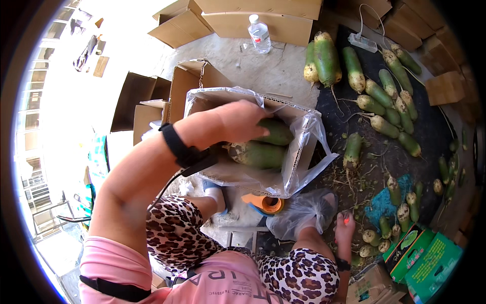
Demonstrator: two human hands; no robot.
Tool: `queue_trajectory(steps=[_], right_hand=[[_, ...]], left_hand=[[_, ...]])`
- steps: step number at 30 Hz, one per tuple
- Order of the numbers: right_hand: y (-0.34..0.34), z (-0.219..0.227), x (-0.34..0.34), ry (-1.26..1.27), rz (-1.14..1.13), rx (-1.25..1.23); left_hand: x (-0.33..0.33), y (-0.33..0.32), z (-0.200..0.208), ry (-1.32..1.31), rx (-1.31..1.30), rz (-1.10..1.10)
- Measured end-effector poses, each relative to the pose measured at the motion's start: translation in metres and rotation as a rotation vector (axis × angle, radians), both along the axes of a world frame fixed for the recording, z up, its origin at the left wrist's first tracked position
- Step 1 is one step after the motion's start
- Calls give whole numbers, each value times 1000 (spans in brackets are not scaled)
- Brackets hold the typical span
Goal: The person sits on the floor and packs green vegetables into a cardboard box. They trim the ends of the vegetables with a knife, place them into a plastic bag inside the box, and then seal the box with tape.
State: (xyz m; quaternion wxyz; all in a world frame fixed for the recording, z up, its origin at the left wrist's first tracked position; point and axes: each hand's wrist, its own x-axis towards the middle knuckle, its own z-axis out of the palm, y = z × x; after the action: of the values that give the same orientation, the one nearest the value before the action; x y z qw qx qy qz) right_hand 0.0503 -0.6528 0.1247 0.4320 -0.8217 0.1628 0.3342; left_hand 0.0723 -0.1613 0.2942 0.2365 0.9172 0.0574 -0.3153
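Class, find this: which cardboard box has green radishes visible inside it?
The plastic-lined box in the middle, under the left hand. Its green radishes set it apart: none show inside the other boxes.

Pale grey concrete floor [230, 55]: clear plastic bottle [260, 38], black sheet [430, 136]; on sheet, long green-and-white radishes [377, 93], blue mesh netting [375, 206].

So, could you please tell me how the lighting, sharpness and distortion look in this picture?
In the head view, glare whitens the floor at left, while the dark mat at right is dimmer; also in the head view, straight edges bow near the black rim, and the left hand and green radishes beneath seem slightly blurred.
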Motion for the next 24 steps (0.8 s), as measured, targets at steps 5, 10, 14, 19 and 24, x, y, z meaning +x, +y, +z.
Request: queue_trajectory(steps=[5,10,14,19,24], right_hand=[[-23,-8,-22,62,-13,-81],[-29,-22,-35,-21,-45,-75],[-55,-30,-46,98,-20,-114],[-86,-23,-92,307,25,-200],[-99,1,-140,312,84,-213]], left_hand=[[-41,5,84,-541,-336,696],[-92,-14,103,-604,-691,1118],[-109,-31,132,-724,-878,1096],[-141,-55,156,-739,-1168,1036],[-158,-49,117,-829,-890,1339]])
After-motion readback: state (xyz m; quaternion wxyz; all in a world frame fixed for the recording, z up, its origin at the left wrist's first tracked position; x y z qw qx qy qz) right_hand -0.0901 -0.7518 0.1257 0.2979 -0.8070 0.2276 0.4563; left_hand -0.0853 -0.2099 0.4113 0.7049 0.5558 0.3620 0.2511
